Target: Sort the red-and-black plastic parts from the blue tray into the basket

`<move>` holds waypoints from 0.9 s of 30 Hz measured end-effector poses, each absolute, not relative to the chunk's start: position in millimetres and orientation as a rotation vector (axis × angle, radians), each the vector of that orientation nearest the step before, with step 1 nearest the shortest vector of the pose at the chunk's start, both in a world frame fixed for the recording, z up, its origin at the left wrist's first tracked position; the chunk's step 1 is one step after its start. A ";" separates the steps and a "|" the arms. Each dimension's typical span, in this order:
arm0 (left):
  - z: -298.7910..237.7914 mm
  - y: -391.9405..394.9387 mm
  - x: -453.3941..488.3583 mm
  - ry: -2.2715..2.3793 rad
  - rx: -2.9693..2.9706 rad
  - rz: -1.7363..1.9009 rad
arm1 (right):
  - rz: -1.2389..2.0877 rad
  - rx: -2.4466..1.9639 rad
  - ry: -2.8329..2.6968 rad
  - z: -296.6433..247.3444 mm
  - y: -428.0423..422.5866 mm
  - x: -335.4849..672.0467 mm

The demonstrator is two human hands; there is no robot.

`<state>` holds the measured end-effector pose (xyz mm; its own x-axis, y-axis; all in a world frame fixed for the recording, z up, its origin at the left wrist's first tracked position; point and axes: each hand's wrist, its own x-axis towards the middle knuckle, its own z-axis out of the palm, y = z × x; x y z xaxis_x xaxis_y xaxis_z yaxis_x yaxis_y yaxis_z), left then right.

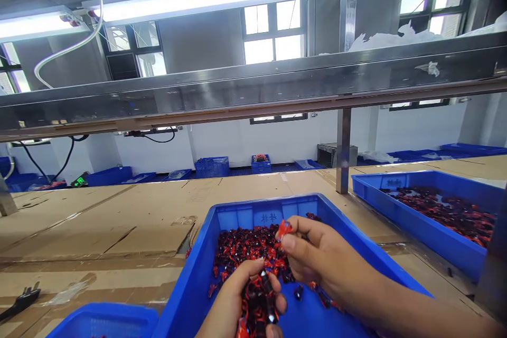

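My left hand (237, 296) is cupped, palm up, around several small black parts with red wires (257, 301). My right hand (312, 253) pinches one small red part (284, 229) between thumb and fingertips, just above and to the right of the left hand. Both hands are over a blue tray (214, 237) that holds a heap of similar small black-and-red parts (245, 243). A few of these lie scattered on the tray's floor below my right hand. The exact kind of part is too small to make out.
A second blue tray (420, 237) with more such parts stands at the right, beyond a metal post (343, 153). At the lower left are a blue basket (106, 319) and a black plug (24, 298). A metal shelf beam (222, 90) crosses above the cardboard-covered table (130, 211).
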<state>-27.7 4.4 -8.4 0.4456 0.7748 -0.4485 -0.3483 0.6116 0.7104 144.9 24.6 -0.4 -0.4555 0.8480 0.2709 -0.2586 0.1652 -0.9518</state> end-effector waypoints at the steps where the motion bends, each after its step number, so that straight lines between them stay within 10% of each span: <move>1: -9.4 5.2 -27.4 0.854 0.586 0.747 | 1.597 -0.524 -1.303 1.8 28.6 145.9; 15: -25.4 9.1 -27.2 0.868 0.755 0.778 | 2.207 -0.110 -0.868 -6.4 40.5 161.7; 27: -20.6 2.2 -24.4 0.857 0.772 0.830 | 1.716 -0.720 -1.501 -17.1 29.3 140.2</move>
